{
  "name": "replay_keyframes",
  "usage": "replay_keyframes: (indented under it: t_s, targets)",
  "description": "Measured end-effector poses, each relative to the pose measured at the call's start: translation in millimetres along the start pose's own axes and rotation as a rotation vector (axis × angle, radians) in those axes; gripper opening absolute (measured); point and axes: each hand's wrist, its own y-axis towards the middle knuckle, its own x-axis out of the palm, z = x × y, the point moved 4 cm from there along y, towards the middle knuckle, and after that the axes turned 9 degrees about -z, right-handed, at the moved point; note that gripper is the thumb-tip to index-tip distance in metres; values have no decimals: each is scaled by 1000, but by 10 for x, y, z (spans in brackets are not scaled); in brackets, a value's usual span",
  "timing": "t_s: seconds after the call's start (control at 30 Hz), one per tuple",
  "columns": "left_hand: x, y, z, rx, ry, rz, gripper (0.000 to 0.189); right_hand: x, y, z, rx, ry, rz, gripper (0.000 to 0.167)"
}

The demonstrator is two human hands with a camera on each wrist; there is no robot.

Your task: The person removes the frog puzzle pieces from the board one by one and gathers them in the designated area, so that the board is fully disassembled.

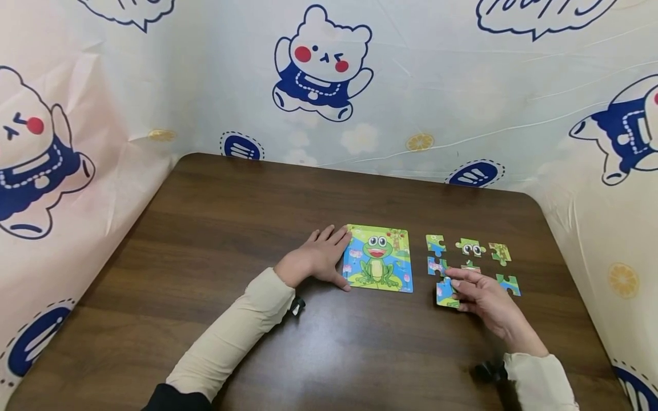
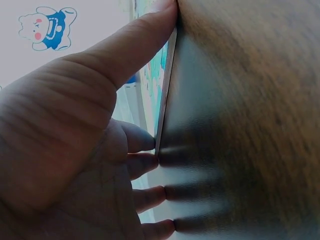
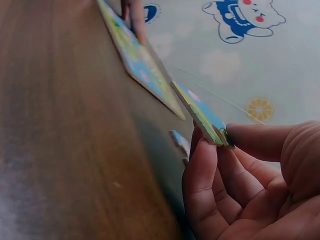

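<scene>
A square frog picture board (image 1: 377, 260) lies flat on the table. My left hand (image 1: 320, 258) rests at its left edge with fingers spread; in the left wrist view the thumb (image 2: 135, 42) lies along the board's edge. My right hand (image 1: 480, 297) pinches a blue and green jigsaw puzzle piece (image 1: 446, 294) between thumb and fingers, to the right of the board. In the right wrist view that puzzle piece (image 3: 200, 112) is tilted and raised off the table. Just beyond the right hand lie several loose puzzle pieces (image 1: 434, 244), partly hidden by its fingers.
Loose pieces stand in rough rows, among them one with the frog's eyes (image 1: 470, 248), a tree piece (image 1: 500, 253) and a green corner piece (image 1: 509, 284). The brown wooden table (image 1: 231, 228) is bordered by a bear-print cloth (image 1: 411, 85) behind and at both sides.
</scene>
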Motion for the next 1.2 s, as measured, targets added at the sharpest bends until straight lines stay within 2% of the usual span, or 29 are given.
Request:
replay_keyframes:
  t_s: [0.13, 0.37, 0.53, 0.73, 0.9, 1.07, 1.2]
  targets:
    - [-3, -8, 0, 0, 1, -3, 125, 51, 20, 7, 20, -67, 26, 49]
    - [-13, -10, -1, 2, -4, -4, 124, 156, -23, -106, -8, -337, 75, 47]
    - [4, 5, -1, 7, 0, -4, 124, 166, -106, -162, -25, -472, 123, 44]
    - [3, -3, -10, 0, 5, 0, 125, 162, -114, -167, -63, -478, 99, 39]
    - [5, -2, -10, 4, 5, -1, 125, 118, -138, -192, -62, -465, 101, 39]
    - [8, -1, -17, 1, 3, 2, 124, -9, -201, -328, -74, -403, 145, 48]
    - [3, -4, -12, 4, -1, 3, 124, -129, -258, -502, -116, -351, 169, 53]
